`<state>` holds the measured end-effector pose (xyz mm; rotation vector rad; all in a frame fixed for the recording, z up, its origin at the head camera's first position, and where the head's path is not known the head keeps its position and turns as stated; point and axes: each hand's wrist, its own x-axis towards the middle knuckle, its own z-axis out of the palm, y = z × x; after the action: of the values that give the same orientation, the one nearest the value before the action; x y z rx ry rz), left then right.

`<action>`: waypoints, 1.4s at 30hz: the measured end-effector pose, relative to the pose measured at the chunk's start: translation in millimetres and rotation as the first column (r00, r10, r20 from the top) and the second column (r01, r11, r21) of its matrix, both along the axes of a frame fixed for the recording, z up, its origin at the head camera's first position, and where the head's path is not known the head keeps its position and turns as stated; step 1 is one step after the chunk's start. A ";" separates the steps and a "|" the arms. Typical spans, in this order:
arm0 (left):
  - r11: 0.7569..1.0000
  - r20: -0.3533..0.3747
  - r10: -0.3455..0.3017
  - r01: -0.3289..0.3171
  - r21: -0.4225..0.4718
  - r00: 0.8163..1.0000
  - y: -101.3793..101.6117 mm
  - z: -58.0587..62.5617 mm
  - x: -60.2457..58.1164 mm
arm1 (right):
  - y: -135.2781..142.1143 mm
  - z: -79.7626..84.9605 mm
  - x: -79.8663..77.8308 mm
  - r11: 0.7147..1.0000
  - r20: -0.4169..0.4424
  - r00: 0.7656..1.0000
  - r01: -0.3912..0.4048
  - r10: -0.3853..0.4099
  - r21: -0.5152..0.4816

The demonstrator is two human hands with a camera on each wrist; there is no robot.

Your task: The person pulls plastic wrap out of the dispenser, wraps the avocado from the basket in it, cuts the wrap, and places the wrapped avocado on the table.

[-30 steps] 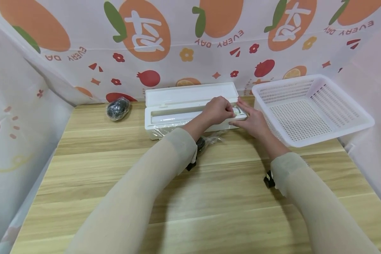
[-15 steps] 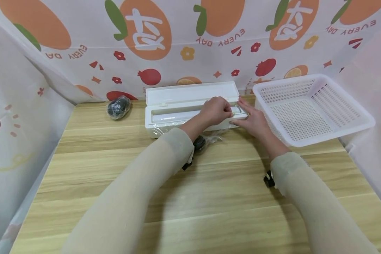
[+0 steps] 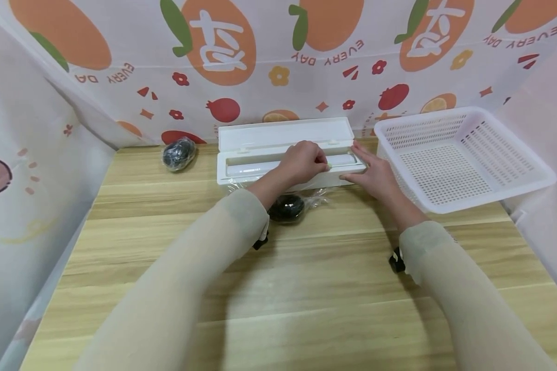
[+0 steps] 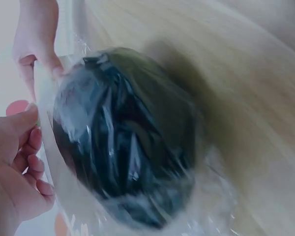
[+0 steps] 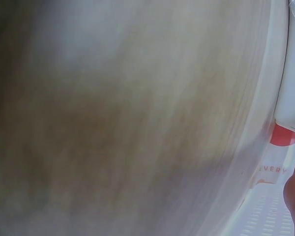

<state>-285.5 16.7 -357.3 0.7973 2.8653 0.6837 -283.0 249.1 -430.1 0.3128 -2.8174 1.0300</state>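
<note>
A long white cling film dispenser [image 3: 287,180] lies at the back with its lid [image 3: 283,133] tipped up and a white film roll [image 3: 252,169] inside. My left hand [image 3: 301,162] pinches a small pale-green slide cutter [image 3: 329,165] at the front edge, right of the middle. My right hand [image 3: 375,175] grips the dispenser's right end, thumb in front and fingers at the back corner. Below my left wrist sits a dark oval lump [image 4: 128,142] wrapped in clear film, with loose film [image 3: 316,199] spreading from it.
A second dark wrapped lump [image 3: 179,154] rests at the back left. Right of the dispenser stands a white slotted basket [image 3: 468,198]. A printed cloth [image 3: 259,46] hangs close behind. The wooden table [image 3: 306,299] stretches out in front.
My left hand has slid leftward along the dispenser's front edge with the slide cutter, and more of the dark wrapped lump shows beneath its wrist. My right hand keeps its hold on the end.
</note>
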 end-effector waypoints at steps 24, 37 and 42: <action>0.990 0.045 0.039 -0.044 0.133 0.998 -59.1 -7.7 8.6 | -2.4 3.0 1.5 1.000 0.048 0.999 0.013 -0.013 -0.017; 0.988 0.030 0.064 -0.068 0.142 0.997 -69.7 -10.7 15.4 | -2.1 1.1 1.3 1.000 0.059 0.998 0.022 -0.022 -0.008; 0.984 0.018 0.061 -0.063 0.168 0.998 -74.3 -13.8 16.6 | -2.7 0.0 3.4 1.000 0.004 1.000 0.004 -0.004 -0.007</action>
<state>-268.9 -57.6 -371.1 0.7217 2.8603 0.9460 -279.6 246.4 -430.2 0.3040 -2.8165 1.0409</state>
